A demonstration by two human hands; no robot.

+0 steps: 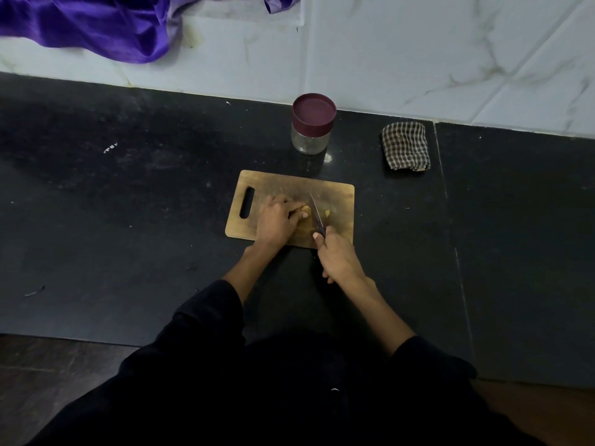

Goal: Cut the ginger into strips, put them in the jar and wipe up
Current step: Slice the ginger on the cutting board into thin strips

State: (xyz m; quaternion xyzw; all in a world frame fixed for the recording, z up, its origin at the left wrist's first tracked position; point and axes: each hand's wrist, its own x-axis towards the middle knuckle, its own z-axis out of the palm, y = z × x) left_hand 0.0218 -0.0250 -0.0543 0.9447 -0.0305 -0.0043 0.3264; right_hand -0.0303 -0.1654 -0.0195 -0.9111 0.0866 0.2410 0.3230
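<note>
1. The black stone countertop (128, 220) takes up most of the view, with a few pale specks on it, and it backs onto a white marble-look tiled wall (418, 53).
2. A shiny purple satin cloth (96, 24) is bunched up on the ledge at the top left, well apart from everything else.
3. The person wears dark sleeves (206, 323), and both forearms reach out to the board.
4. The rectangular wooden cutting board (338, 194) lies flat near the middle of the counter, with its handle slot at the left end.
5. A folded brown-and-white checked cloth (405, 146) sits behind and to the right of the board, close to the wall.
6. The clear glass jar with a maroon lid (314, 123) stands upright just behind the board, lid on.
7. The left hand (277, 217) has its fingers curled over the small tan piece of ginger (305, 210), pinning it to the board.
8. The right hand (338, 257) is wrapped round the dark handle of the kitchen knife (317, 214), with the blade just to the right of the ginger.
9. One tiny yellowish ginger bit (327, 213) lies on the board just right of the blade.
</note>
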